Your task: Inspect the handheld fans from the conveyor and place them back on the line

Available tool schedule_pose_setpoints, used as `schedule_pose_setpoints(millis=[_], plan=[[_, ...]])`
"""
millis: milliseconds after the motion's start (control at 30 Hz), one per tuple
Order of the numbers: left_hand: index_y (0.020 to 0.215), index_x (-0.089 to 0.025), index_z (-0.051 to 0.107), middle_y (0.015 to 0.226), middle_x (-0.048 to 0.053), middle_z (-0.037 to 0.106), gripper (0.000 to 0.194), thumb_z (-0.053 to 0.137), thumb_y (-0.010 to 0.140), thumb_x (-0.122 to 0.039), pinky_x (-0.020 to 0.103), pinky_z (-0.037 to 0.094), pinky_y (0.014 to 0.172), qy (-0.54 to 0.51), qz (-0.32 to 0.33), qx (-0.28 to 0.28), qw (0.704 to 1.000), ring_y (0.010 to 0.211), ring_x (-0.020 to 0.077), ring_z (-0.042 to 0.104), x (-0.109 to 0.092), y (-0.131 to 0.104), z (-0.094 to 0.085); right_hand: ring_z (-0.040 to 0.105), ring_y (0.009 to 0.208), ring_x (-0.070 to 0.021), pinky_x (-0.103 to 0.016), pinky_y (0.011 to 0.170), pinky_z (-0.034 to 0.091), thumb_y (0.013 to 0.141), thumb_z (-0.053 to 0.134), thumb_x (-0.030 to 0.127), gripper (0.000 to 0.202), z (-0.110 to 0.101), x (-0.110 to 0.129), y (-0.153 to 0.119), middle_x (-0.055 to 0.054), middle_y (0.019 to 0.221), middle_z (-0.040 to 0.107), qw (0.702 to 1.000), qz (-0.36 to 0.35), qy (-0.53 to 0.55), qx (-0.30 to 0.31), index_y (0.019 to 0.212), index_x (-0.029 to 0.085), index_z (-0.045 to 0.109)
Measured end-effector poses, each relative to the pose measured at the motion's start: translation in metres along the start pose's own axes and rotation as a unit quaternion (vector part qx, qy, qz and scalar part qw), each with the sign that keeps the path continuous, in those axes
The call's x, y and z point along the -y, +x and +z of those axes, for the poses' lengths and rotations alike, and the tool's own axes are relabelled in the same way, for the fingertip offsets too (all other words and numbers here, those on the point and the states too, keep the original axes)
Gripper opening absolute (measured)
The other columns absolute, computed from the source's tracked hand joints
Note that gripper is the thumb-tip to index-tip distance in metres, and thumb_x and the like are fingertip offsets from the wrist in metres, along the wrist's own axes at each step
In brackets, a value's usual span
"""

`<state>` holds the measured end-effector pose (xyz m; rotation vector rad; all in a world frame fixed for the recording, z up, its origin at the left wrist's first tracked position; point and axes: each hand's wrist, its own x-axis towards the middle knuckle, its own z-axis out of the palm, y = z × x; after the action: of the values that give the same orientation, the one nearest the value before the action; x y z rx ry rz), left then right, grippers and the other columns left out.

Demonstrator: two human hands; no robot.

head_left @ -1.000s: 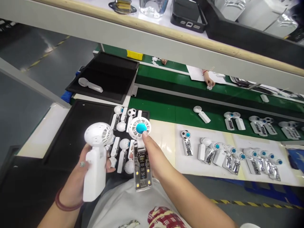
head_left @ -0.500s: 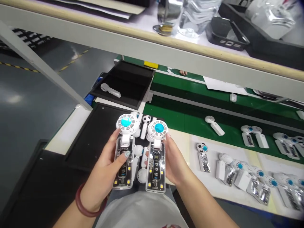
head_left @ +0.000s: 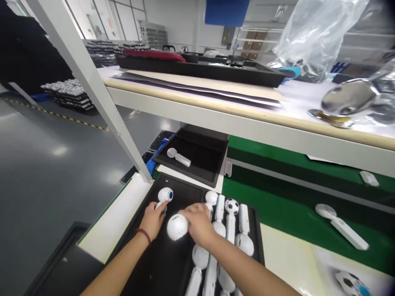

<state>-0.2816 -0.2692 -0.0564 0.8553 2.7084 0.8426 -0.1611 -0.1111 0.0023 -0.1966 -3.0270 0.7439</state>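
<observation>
My left hand (head_left: 153, 222) is wrapped round the handle of a small white handheld fan (head_left: 166, 194), its round head with a blue centre pointing away from me over the black tray (head_left: 135, 250). Just to the right, my right hand (head_left: 199, 224) grips a second handheld fan (head_left: 177, 227). Its white round head sticks out to the left of the fingers, and its handle is hidden by the hand. Rows of white fans (head_left: 218, 230), one with a football pattern (head_left: 231, 206), lie on the tray's right side, partly under my right forearm.
Behind stands another black tray (head_left: 200, 160) with one white fan (head_left: 179, 157). A slanting white post (head_left: 92, 90) rises at the left, and a shelf edge (head_left: 216, 109) crosses above. To the right, a loose fan (head_left: 342, 226) lies on the green belt (head_left: 277, 213).
Both hands have carried the fans from in front of my body forward over the black tray and turned them over. The view has swung left and up.
</observation>
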Motion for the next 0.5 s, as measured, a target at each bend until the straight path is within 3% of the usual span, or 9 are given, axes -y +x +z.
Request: schedule_pose_setpoints(millis=[100, 267, 400, 500], plan=[[0.115, -0.024, 0.058, 0.096, 0.008, 0.048, 0.048, 0.045, 0.072, -0.008, 0.042, 0.04, 0.09, 0.041, 0.013, -0.02, 0.999, 0.093, 0.0233, 0.049, 0.04, 0.05, 0.009, 0.041, 0.109, -0.0243, -0.058, 0.101, 0.011, 0.085, 0.047, 0.019, 0.024, 0.039, 0.001, 0.065, -0.002, 0.098, 0.063, 0.989, -0.104, -0.092, 0.046, 0.098, 0.03, 0.064], [0.109, -0.021, 0.062, 0.101, 0.012, 0.05, 0.04, 0.042, 0.075, -0.015, 0.044, 0.042, 0.088, 0.051, 0.047, -0.025, 0.997, 0.094, 0.0266, 0.05, 0.079, 0.098, 0.026, 0.038, 0.116, -0.025, -0.057, 0.103, 0.014, 0.087, 0.047, 0.031, 0.021, 0.082, 0.002, 0.138, -0.001, 0.108, 0.062, 0.968, -0.167, -0.148, 0.12, 0.093, 0.029, 0.066], [0.109, -0.02, 0.061, 0.103, 0.012, 0.054, 0.04, 0.036, 0.079, -0.026, 0.043, 0.043, 0.091, 0.012, 0.088, -0.016, 0.996, 0.097, 0.0262, 0.053, 0.101, 0.108, 0.035, 0.03, 0.122, -0.0246, -0.055, 0.105, 0.014, 0.09, 0.038, 0.03, 0.026, 0.082, 0.001, 0.146, 0.002, 0.119, 0.056, 0.96, -0.176, -0.177, 0.128, 0.101, 0.029, 0.062], [0.111, -0.022, 0.058, 0.107, 0.011, 0.055, 0.04, 0.035, 0.081, -0.034, 0.044, 0.043, 0.094, -0.022, 0.111, -0.025, 0.993, 0.104, 0.0275, 0.053, 0.108, 0.108, 0.033, 0.026, 0.126, -0.0243, -0.053, 0.104, 0.019, 0.09, 0.037, 0.03, 0.028, 0.063, -0.003, 0.121, 0.0, 0.129, 0.047, 0.971, -0.171, -0.151, 0.074, 0.11, 0.03, 0.056]])
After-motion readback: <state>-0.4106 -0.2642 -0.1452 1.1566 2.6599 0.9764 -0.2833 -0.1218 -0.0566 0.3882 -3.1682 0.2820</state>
